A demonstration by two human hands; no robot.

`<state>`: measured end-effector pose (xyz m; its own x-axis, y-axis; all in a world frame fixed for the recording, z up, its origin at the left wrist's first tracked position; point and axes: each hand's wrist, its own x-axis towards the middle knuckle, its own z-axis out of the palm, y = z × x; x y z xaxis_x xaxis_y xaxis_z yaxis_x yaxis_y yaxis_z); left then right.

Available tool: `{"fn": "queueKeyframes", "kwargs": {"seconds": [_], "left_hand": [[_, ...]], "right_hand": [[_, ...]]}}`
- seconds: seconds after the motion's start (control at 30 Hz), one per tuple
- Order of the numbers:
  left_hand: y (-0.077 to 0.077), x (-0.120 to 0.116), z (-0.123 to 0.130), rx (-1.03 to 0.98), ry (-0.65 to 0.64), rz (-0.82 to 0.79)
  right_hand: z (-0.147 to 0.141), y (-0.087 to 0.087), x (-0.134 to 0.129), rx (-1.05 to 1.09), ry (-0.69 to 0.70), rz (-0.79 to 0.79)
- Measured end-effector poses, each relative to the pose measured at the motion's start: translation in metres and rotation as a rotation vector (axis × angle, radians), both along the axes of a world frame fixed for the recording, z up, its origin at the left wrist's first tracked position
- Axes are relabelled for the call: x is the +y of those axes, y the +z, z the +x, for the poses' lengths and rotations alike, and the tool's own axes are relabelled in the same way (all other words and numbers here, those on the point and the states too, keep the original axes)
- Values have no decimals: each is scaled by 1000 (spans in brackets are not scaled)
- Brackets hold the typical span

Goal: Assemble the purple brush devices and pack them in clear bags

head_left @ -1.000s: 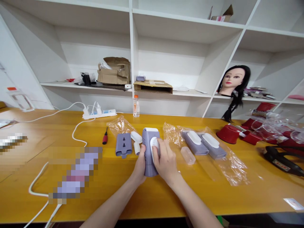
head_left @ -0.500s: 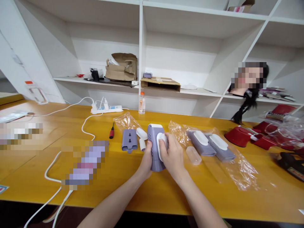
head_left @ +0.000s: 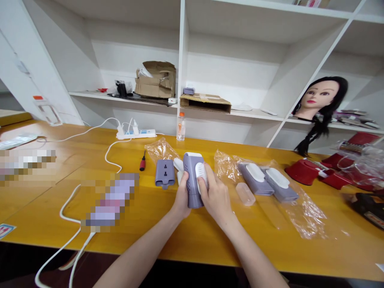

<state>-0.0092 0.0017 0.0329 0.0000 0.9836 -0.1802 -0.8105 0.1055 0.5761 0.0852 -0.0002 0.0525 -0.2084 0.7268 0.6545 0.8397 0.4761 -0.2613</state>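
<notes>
Near the middle of the table, a purple-grey plastic case (head_left: 194, 196) stands tilted between my two hands, with a white top edge and small round holes on its left side. My left hand (head_left: 181, 196) holds it from the left, thumb along the side with the holes. On its front is a white oval piece (head_left: 200, 172) with ridges. My right hand (head_left: 218, 192) is closed on this oval piece, thumb on its face and fingers at its right edge. Whether the piece is attached is hidden. Behind my left hand lies a purple-grey panel (head_left: 165, 173) with two slotted openings, beside partly covered white parts (head_left: 179, 164).
Two similar cases (head_left: 255, 180) with white ovals lie on plastic wrap to the right, near a clear oval cup (head_left: 245, 194). A red-handled screwdriver (head_left: 143, 162), a power strip (head_left: 136, 134) and a bottle (head_left: 181, 127) are behind. Red parts (head_left: 303, 171) sit far right.
The case has turned and shifted slightly left, covering more of the white parts behind it. Ridges now show on the oval piece. The camera view has shifted a little.
</notes>
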Motion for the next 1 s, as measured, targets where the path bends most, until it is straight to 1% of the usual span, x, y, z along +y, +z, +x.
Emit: {"fn": "queueKeyframes", "kwargs": {"seconds": [0.13,0.27,0.33,0.47,0.53,0.6,0.7,0.77,0.83,0.9,1.0], "left_hand": [[-3,0,3,51,18,-34],[-6,0,3,65,0,-35],[-8,0,4,71,-3,-37],[-9,1,7,74,20,-21],[-9,0,7,69,15,-11],[-7,0,6,65,20,-4],[-4,0,3,41,53,26],[-2,0,2,16,58,52],[-3,1,1,2,52,69],[-5,1,1,1,59,69],[-10,3,2,22,88,50]], "right_hand": [[-1,-5,9,46,-21,23],[4,-9,15,-53,61,123],[6,-9,16,-64,86,130],[3,-6,11,73,-11,8],[1,-3,9,116,-27,-34],[1,3,7,114,7,-71],[7,12,5,80,105,-133],[10,16,4,82,141,-151],[11,16,2,91,100,-150],[9,12,1,69,20,-135],[3,1,2,1,-35,-35]]}}
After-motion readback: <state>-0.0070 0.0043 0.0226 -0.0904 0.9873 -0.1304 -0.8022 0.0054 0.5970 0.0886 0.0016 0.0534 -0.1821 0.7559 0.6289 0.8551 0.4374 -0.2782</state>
